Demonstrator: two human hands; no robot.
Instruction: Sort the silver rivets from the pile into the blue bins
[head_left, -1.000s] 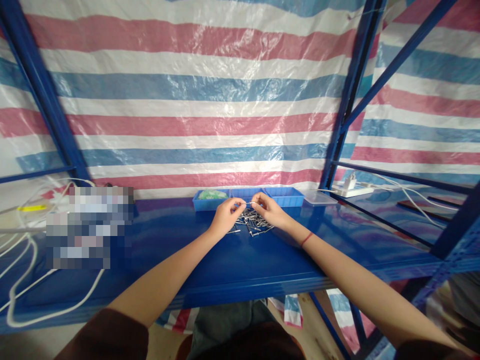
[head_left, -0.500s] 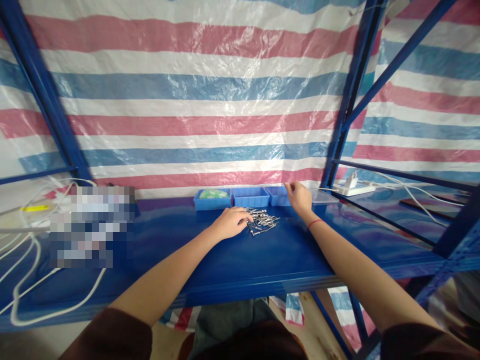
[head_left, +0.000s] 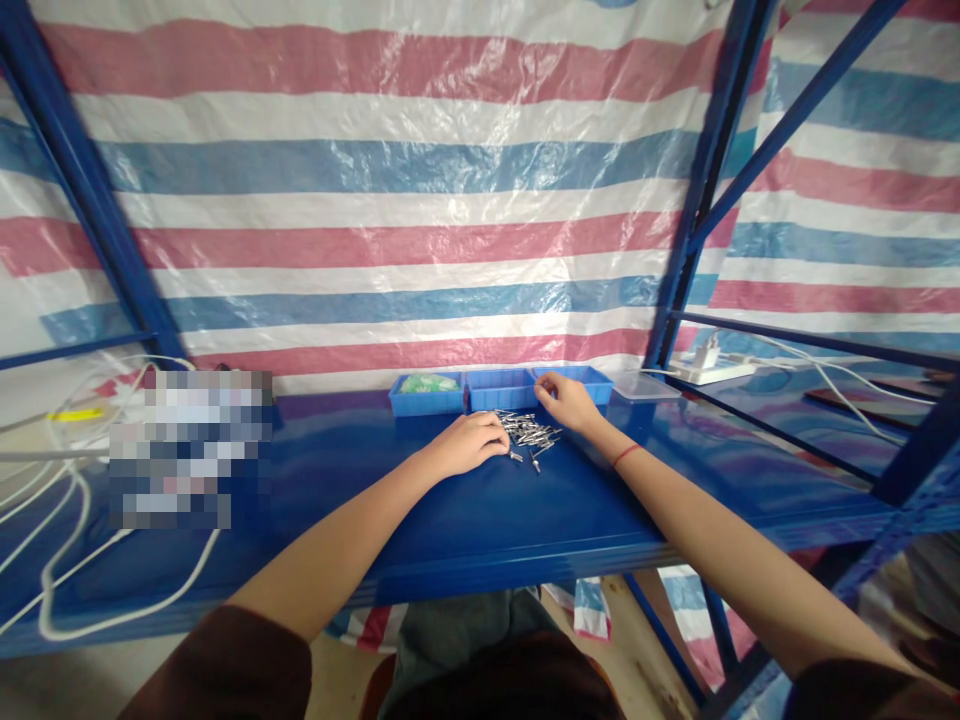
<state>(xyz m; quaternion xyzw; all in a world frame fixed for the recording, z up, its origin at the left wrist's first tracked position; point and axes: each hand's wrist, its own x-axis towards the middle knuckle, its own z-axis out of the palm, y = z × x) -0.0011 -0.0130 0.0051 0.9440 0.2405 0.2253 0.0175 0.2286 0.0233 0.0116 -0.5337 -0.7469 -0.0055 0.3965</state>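
Observation:
A loose pile of small shiny metal pop rivets [head_left: 531, 432] lies on the blue tabletop. My left hand [head_left: 472, 443] rests at the pile's left edge with its fingers bent down and together; one rivet [head_left: 516, 456] pokes out at its fingertips. My right hand [head_left: 571, 402] hovers just behind and right of the pile, in front of the middle and right bins. Its thumb and forefinger are pinched, and anything between them is too small to make out. The middle blue bin [head_left: 495, 398] and the right blue bin [head_left: 596, 393] stand behind, the latter partly covered by my hand.
The left blue bin [head_left: 427, 402] holds a green-tinted plastic bag [head_left: 429, 384]. A clear plastic lid [head_left: 646, 386] lies right of the bins. White cables [head_left: 135, 632] and a blurred-out patch occupy the left. A power strip [head_left: 712, 372] sits at right, near the blue frame post [head_left: 694, 220].
My right hand has moved left and slightly down, from over the right bin toward the pile. Some rivets at the pile's front have shifted. My left hand has barely moved.

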